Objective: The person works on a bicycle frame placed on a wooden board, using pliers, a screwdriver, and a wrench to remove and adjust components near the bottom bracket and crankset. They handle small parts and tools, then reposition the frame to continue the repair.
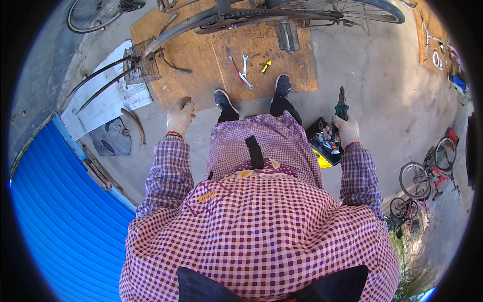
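My right hand [347, 131], in a pale work glove, grips pliers [342, 108] with dark green handles, jaws pointing away from me. Just beside it is a black and yellow toolbox [322, 157] with mixed small items inside. My left hand [179, 117], also gloved, is curled closed at the left; whether anything is in it is hidden. Past my feet, a bicycle [216, 20] without a front wheel in its fork [133, 61] spans the top of the view. A red-handled tool [234, 68], wrenches [245, 65] and a yellow screwdriver [266, 66] lie on the wooden board [201, 88].
A wire basket [141, 65] sits by the fork. A curved brown piece [134, 125] and a white sheet [103, 108] lie to the left, near blue corrugated metal [75, 216]. More bicycles [427, 181] rest at the far right. A loose wheel [93, 15] is at the upper left.
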Tool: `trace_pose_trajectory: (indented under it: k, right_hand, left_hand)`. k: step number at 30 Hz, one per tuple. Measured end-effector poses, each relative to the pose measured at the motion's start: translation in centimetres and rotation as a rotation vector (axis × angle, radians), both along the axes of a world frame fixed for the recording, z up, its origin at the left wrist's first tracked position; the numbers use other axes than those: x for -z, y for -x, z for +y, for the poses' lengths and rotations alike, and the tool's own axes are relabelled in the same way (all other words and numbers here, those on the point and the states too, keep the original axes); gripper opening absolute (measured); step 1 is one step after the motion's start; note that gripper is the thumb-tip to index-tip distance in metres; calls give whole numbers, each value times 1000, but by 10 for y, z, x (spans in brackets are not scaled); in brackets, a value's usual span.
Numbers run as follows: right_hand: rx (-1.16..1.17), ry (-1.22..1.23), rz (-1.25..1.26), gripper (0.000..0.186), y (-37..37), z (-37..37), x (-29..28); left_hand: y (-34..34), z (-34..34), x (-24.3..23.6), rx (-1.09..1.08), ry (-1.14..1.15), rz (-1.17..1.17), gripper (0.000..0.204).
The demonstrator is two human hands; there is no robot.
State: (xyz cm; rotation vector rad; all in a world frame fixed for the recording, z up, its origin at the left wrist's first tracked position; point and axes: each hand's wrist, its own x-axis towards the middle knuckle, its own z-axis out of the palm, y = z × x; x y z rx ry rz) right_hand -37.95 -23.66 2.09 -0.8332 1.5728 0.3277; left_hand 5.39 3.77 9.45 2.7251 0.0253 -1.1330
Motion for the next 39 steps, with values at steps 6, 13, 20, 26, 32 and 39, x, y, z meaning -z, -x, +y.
trace_pose_trajectory:
  k: [6, 13, 20, 26, 32, 39]
  right_hand:
    - [82, -60, -101, 24, -25, 23, 5]
    - [-78, -123, -160, 31, -67, 46, -33]
    - [-530, -33, -463, 54, -141, 51, -82]
    - [-724, 48, -440, 55, -182, 37, -114]
    - [-628, 100, -455, 56, -211, 49, -128]
    - [-120, -36, -314, 33, -176, -31, -157]
  left_hand:
    - [-27, -3, 4, 70, 27, 11, 50]
    - [4, -49, -33, 133, 31, 214, 48]
    - [119, -118, -32, 209, 208, 569, 52]
    - [113, -138, -57, -46, 276, 564, 57]
    - [74, -132, -69, 217, 153, 526, 56]
    - [64, -200, -95, 288, 254, 358, 55]
